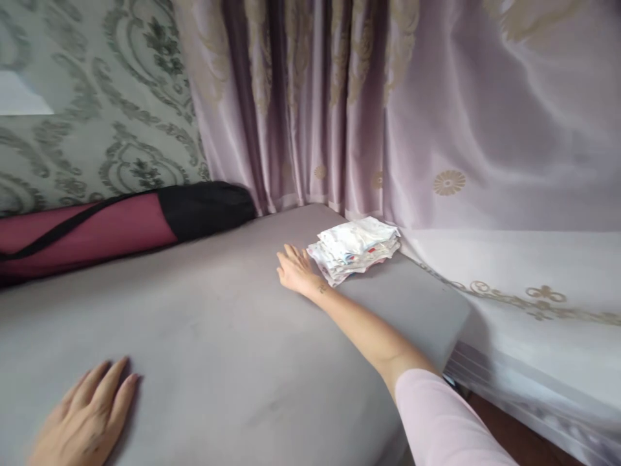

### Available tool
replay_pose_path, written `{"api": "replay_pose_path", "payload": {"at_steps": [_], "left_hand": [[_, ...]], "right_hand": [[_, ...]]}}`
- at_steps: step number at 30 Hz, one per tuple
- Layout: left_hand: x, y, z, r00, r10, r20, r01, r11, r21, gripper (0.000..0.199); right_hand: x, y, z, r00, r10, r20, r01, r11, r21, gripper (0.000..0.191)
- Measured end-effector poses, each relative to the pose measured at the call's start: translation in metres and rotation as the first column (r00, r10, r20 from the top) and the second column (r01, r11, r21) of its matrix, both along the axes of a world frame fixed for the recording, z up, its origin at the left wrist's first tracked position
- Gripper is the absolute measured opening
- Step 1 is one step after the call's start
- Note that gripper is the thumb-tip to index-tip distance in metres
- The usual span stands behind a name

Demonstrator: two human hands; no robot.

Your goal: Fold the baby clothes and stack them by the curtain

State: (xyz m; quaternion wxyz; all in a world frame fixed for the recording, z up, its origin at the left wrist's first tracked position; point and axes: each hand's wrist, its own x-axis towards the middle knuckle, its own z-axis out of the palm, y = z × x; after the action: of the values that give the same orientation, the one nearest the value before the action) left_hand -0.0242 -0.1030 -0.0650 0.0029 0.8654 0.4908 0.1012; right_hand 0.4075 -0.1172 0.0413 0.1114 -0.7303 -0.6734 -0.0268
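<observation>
My left hand (87, 414) lies flat on the grey padded surface (204, 349) at the lower left, fingers stretched out and nothing in it. Farther off, my right hand (295, 270) reaches out with its fingers extended, just left of a stack of folded white cloths (359, 243). Its fingers are close to the stack's left edge; whether they touch it I cannot tell. The cloths lie in a slightly uneven pile, with bits of red and blue print showing at the edges.
A long maroon and black bag (116, 223) with a strap lies along the patterned wall (140, 129). Mauve curtains (310, 97) with gold motifs hang behind the surface's far corner. A white curtain hem (514, 272) runs down the right side, beside the surface's edge.
</observation>
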Motion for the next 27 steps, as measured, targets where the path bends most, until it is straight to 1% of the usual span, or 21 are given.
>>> {"api": "replay_pose_path", "payload": {"at_steps": [1,2,4,6,8,10,12,15,16,18,19,20,21,22,23,24,25,27], "left_hand": [[0.007,-0.006,0.006,0.999,0.018,0.051,-0.019,0.999,0.029,0.049],[0.015,-0.012,0.013,0.996,0.047,0.081,-0.05,0.998,0.032,0.053],[0.032,-0.022,0.028,0.974,0.19,0.12,-0.195,0.98,0.034,0.058],[0.045,-0.029,0.039,0.947,0.281,0.159,-0.289,0.957,0.034,0.057],[0.052,-0.031,0.045,0.933,0.313,0.18,-0.318,0.948,0.0,0.051],[0.052,-0.032,0.049,0.925,0.329,0.192,-0.328,0.944,-0.038,0.048],[0.049,-0.033,0.05,0.93,0.316,0.188,-0.313,0.949,-0.048,0.048],[0.042,-0.033,0.053,0.936,0.312,0.163,-0.309,0.95,-0.045,0.047],[0.039,-0.032,0.054,0.94,0.295,0.169,-0.292,0.956,-0.042,0.046],[0.029,-0.027,0.057,0.95,0.221,0.218,-0.213,0.975,-0.061,0.042],[0.022,-0.022,0.059,0.946,0.185,0.266,-0.166,0.982,-0.093,0.039],[0.013,-0.016,0.062,0.926,0.176,0.333,-0.138,0.981,-0.135,0.035],[0.003,-0.01,0.066,0.88,0.218,0.422,-0.153,0.971,-0.182,0.03],[-0.009,-0.002,0.07,0.804,0.299,0.514,-0.208,0.951,-0.229,0.025],[-0.023,0.006,0.074,0.702,0.397,0.591,-0.29,0.917,-0.273,0.021],[-0.038,0.013,0.078,0.57,0.496,0.656,-0.395,0.865,-0.311,0.017],[-0.055,0.021,0.083,0.474,0.549,0.688,-0.48,0.817,-0.321,0.016],[-0.091,0.034,0.093,0.357,0.6,0.716,-0.594,0.738,-0.322,0.023]], "right_hand": [[-0.014,0.002,-0.006,0.999,0.05,-0.017,-0.05,0.998,-0.026,0.039],[-0.027,0.004,-0.011,0.994,0.1,-0.037,-0.102,0.994,-0.049,0.039],[-0.053,0.008,-0.02,0.976,0.202,-0.086,-0.209,0.974,-0.092,0.04],[-0.078,0.012,-0.026,0.949,0.276,-0.15,-0.298,0.943,-0.15,0.045],[-0.101,0.019,-0.032,0.925,0.331,-0.187,-0.365,0.909,-0.2,0.051],[-0.124,0.026,-0.039,0.91,0.372,-0.182,-0.406,0.889,-0.212,0.055],[-0.143,0.031,-0.048,0.894,0.42,-0.154,-0.445,0.873,-0.202,0.059],[-0.163,0.029,-0.061,0.902,0.424,-0.083,-0.432,0.886,-0.169,0.059],[-0.166,0.027,-0.064,0.906,0.42,-0.058,-0.424,0.893,-0.151,0.06],[-0.169,0.023,-0.07,0.908,0.418,-0.016,-0.417,0.901,-0.116,0.061],[-0.17,0.022,-0.072,0.907,0.421,-0.002,-0.419,0.902,-0.101,0.062],[-0.17,0.021,-0.073,0.907,0.42,0.007,-0.418,0.904,-0.09,0.062],[-0.169,0.021,-0.074,0.908,0.418,0.012,-0.416,0.906,-0.079,0.062],[-0.169,0.022,-0.075,0.911,0.412,0.014,-0.411,0.909,-0.069,0.062],[-0.169,0.022,-0.075,0.913,0.408,0.013,-0.406,0.912,-0.059,0.063],[-0.17,0.023,-0.076,0.914,0.405,0.008,-0.405,0.913,-0.05,0.063],[-0.17,0.023,-0.076,0.914,0.405,-0.001,-0.404,0.914,-0.042,0.063],[-0.171,0.024,-0.077,0.914,0.406,-0.02,-0.407,0.913,-0.028,0.063]]}}
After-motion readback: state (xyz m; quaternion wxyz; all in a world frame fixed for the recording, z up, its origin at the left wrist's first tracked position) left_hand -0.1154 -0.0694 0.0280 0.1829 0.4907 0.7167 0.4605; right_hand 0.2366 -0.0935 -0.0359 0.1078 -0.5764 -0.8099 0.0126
